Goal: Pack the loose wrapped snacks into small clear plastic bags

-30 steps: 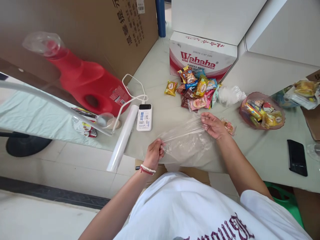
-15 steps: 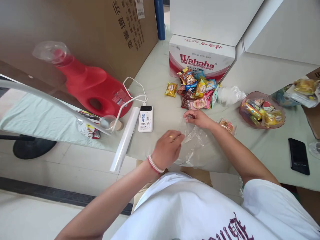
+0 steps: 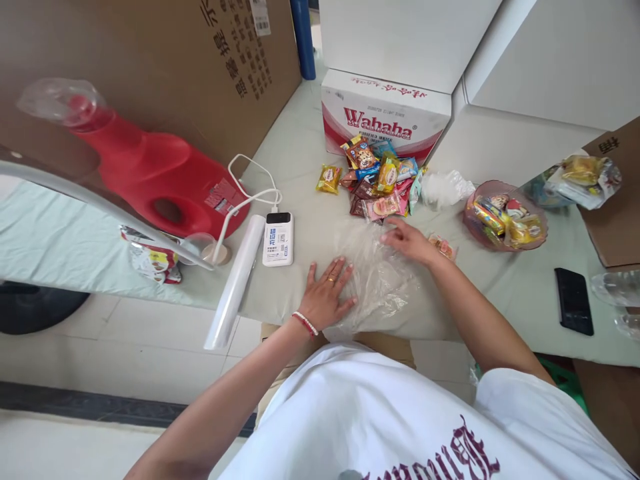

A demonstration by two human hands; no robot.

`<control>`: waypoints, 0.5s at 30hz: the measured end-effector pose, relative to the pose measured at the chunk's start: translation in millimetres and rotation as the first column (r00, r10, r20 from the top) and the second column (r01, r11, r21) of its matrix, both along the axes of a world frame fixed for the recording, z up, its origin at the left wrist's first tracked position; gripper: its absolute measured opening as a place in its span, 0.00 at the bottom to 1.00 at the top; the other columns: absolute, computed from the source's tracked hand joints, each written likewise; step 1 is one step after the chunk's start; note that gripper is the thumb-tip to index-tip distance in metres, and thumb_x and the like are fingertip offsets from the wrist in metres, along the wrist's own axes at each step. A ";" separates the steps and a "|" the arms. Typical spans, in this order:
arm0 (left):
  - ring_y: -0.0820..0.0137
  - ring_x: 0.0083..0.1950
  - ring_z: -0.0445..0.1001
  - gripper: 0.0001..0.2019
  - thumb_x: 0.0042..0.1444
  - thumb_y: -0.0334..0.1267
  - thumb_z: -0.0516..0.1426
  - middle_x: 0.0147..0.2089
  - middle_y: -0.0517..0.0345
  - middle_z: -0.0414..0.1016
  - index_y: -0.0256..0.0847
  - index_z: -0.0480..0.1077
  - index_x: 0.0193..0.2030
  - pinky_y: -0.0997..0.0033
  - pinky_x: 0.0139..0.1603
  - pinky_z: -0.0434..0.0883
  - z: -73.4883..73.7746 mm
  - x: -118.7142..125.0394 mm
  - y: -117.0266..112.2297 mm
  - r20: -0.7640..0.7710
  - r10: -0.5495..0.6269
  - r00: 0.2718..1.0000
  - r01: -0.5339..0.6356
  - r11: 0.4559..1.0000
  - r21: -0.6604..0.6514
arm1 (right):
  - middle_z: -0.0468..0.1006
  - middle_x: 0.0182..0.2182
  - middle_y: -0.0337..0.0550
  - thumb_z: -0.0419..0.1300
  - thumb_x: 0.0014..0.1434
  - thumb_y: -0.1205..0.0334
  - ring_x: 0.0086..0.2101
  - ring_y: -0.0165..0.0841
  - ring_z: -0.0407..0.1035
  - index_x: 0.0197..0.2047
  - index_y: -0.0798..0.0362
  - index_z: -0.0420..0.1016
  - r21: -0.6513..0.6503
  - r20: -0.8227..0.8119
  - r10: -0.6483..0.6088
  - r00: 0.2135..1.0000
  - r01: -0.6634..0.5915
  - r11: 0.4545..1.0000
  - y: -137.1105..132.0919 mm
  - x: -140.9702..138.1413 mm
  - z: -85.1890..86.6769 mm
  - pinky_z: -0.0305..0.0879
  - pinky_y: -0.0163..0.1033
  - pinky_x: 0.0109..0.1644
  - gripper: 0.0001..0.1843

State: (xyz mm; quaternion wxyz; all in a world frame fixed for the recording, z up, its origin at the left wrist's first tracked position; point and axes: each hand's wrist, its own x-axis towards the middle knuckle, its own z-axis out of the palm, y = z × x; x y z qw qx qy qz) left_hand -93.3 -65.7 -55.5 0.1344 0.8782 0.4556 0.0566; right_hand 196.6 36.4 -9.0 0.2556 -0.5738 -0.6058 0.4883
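Note:
My left hand (image 3: pixel 327 293) lies flat on the table with its fingers spread, at the left edge of a clear plastic sheet or bag (image 3: pixel 383 287). The plastic lies crumpled between my two hands. My right hand (image 3: pixel 407 241) rests at its upper right part, fingers loosely bent and apart, with nothing visible in them. Just beyond my right fingers is a heap of wrapped snacks (image 3: pixel 383 177) against a Wahaba-style carton marked Wahaha (image 3: pixel 385 120). One yellow-wrapped snack (image 3: pixel 329 179) sits left of the heap. Another wrapped snack (image 3: pixel 443 247) is partly behind my right wrist.
A pink bowl (image 3: pixel 470 223) of snacks and a black phone (image 3: pixel 574 300) are to the right. White crumpled plastic (image 3: pixel 445 189) lies by the heap. On the left are a white power bank (image 3: pixel 279 239) with its cable, a plastic film roll (image 3: pixel 235 283) and a red jug (image 3: pixel 165 180).
My left hand has gone from bent fingers at the plastic to lying flat and spread. My right fingers have loosened from their pinch. The plastic lies flatter, and the view has shifted.

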 end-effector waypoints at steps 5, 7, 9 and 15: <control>0.47 0.79 0.53 0.43 0.66 0.62 0.50 0.79 0.38 0.50 0.39 0.45 0.80 0.28 0.76 0.29 0.8 -12.5 1.1 -0.031 -0.011 0.999 0.011 1.000 0.000 | 0.75 0.29 0.37 0.70 0.47 0.41 0.29 0.30 0.66 0.38 0.53 0.79 -0.120 -0.066 0.132 0.989 -0.139 0.983 -7.5 8.1 1.1 0.61 0.36 0.35 0.25; 0.47 0.79 0.53 0.43 0.66 0.63 0.49 0.79 0.39 0.50 0.40 0.46 0.80 0.27 0.75 0.27 0.9 -18.1 1.8 -0.043 -0.016 0.999 0.016 1.000 -0.003 | 0.75 0.29 0.38 0.70 0.48 0.43 0.29 0.30 0.65 0.37 0.53 0.78 -0.017 -0.052 -0.039 0.998 0.039 0.999 -0.9 27.4 8.8 0.61 0.37 0.35 0.23; 0.48 0.79 0.52 0.43 0.66 0.63 0.49 0.79 0.39 0.48 0.39 0.46 0.79 0.28 0.76 0.27 1.1 -21.6 2.2 -0.049 -0.011 0.999 0.011 1.000 -0.004 | 0.72 0.28 0.38 0.68 0.51 0.46 0.28 0.31 0.63 0.39 0.53 0.77 0.188 0.000 -0.348 0.937 0.342 0.921 3.0 47.6 22.4 0.61 0.38 0.34 0.20; 0.50 0.80 0.51 0.41 0.68 0.62 0.46 0.80 0.39 0.46 0.38 0.46 0.80 0.31 0.77 0.28 3.1 -19.4 3.9 -0.063 0.007 0.998 -0.008 1.000 -0.004 | 0.76 0.42 0.48 0.57 0.67 0.55 0.38 0.37 0.69 0.48 0.50 0.75 0.763 0.125 -0.611 0.782 0.318 0.562 -48.4 29.5 51.4 0.69 0.47 0.47 0.11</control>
